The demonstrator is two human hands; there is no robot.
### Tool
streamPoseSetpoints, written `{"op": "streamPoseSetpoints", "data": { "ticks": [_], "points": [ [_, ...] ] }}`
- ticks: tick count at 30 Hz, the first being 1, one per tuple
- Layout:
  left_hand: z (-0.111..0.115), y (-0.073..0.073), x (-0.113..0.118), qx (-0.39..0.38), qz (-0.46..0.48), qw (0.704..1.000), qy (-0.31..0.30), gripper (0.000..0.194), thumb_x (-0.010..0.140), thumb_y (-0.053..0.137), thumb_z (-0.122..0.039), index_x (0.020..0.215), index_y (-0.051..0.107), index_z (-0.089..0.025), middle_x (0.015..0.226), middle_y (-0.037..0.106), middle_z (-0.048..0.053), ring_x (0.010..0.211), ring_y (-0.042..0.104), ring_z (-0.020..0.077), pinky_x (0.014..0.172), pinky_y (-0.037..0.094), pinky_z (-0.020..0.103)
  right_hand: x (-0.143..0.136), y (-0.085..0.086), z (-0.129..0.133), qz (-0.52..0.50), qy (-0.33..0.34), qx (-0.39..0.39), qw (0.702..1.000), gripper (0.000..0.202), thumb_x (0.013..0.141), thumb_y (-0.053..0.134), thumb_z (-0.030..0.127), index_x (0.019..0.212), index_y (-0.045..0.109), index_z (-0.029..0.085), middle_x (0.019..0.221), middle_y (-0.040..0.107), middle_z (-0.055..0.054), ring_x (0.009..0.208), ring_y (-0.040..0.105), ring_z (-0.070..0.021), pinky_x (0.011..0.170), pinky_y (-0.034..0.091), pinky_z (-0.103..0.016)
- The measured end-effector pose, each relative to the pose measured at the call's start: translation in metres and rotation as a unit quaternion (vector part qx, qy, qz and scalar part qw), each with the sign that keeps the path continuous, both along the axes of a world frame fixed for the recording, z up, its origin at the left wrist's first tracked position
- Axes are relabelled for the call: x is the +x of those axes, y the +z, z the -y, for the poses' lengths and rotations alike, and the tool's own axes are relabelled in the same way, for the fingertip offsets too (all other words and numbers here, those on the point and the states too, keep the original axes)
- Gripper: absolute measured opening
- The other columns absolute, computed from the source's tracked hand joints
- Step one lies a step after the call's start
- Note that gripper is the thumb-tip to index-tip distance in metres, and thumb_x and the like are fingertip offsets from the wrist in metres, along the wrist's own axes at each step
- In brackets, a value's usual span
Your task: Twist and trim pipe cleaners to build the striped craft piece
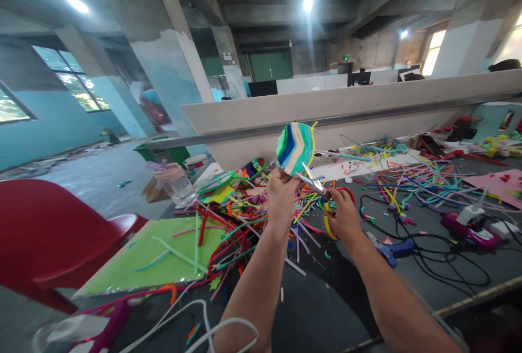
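My left hand (281,189) pinches the lower edge of a round disc of striped pipe cleaners (297,146), banded in green, blue, cream and teal with a yellow rim on its right. It is held upright above the table. The fingers of my right hand (342,210) are through the red and yellow handles of a pair of scissors (316,183). Their blades are parted and point up and left, close to the disc's lower right edge. A short blue strand lies by the blades; I cannot tell whether they touch it.
Loose pipe cleaners (244,222) lie heaped below my hands, more (420,179) to the right. A blue glue gun (391,249) rests among black cables by a purple power strip (473,230). At left are a green sheet (122,260), a plastic jug (175,184) and a red chair (53,233).
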State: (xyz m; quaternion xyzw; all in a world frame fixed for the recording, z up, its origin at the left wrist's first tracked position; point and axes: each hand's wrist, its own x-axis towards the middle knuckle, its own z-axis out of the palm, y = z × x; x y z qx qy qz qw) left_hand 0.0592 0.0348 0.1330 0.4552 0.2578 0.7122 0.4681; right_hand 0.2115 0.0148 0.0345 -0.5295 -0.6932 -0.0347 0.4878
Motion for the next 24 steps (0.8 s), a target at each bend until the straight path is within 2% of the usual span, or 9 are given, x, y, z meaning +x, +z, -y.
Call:
{"op": "streamPoseSetpoints", "data": {
  "ticks": [9, 12, 15, 20, 24],
  "points": [
    [-0.003, -0.004, -0.001, 0.001, -0.008, 1.0, -0.002, 0.037, 0.061, 0.078, -0.025, 0.091, 0.059, -0.016, 0.086, 0.07, 0.005, 0.075, 0.068, 0.0187, 0.073, 0.057, 0.035, -0.001, -0.001, 0.0, -0.023, 0.042, -0.035, 0.998, 0.049, 0.069, 0.056, 0.014, 0.117, 0.052, 0.024, 0.105, 0.054, -0.007, 0.093, 0.055, -0.0225, 0.083, 0.047, -0.035],
    [-0.003, -0.004, -0.001, -0.001, -0.011, 1.0, -0.009, 0.037, 0.061, 0.079, -0.025, 0.09, 0.057, -0.015, 0.086, 0.07, 0.005, 0.074, 0.068, 0.0185, 0.072, 0.057, 0.036, 0.0, -0.003, -0.001, -0.029, 0.057, -0.018, 0.998, 0.045, 0.068, 0.055, 0.012, 0.111, 0.055, 0.023, 0.098, 0.056, -0.005, 0.089, 0.055, -0.0207, 0.08, 0.046, -0.033],
    [0.0, -0.002, -0.001, -0.004, -0.008, 1.0, -0.015, 0.041, 0.059, 0.08, -0.026, 0.091, 0.058, -0.015, 0.086, 0.07, 0.005, 0.075, 0.068, 0.0183, 0.074, 0.057, 0.037, 0.001, -0.006, -0.002, -0.04, 0.07, 0.005, 0.997, 0.046, 0.066, 0.055, 0.01, 0.111, 0.054, 0.024, 0.099, 0.058, -0.004, 0.091, 0.055, -0.0202, 0.081, 0.046, -0.032],
    [0.005, 0.002, -0.001, -0.004, -0.016, 0.999, -0.029, 0.045, 0.059, 0.081, -0.028, 0.095, 0.059, -0.014, 0.093, 0.07, 0.007, 0.078, 0.068, 0.0185, 0.074, 0.057, 0.036, 0.0, -0.012, -0.001, -0.06, 0.094, 0.039, 0.993, 0.043, 0.071, 0.052, 0.008, 0.11, 0.053, 0.023, 0.094, 0.059, -0.003, 0.084, 0.057, -0.0175, 0.078, 0.047, -0.029],
    [0.006, 0.005, -0.006, -0.029, -0.023, 0.999, -0.011, 0.048, 0.057, 0.082, -0.028, 0.096, 0.058, -0.014, 0.09, 0.07, 0.006, 0.071, 0.067, 0.0162, 0.068, 0.057, 0.031, 0.003, -0.01, 0.001, -0.064, 0.06, 0.068, 0.994, 0.046, 0.071, 0.053, 0.012, 0.115, 0.05, 0.024, 0.101, 0.057, -0.005, 0.09, 0.057, -0.0198, 0.079, 0.047, -0.031]
  ]
}}
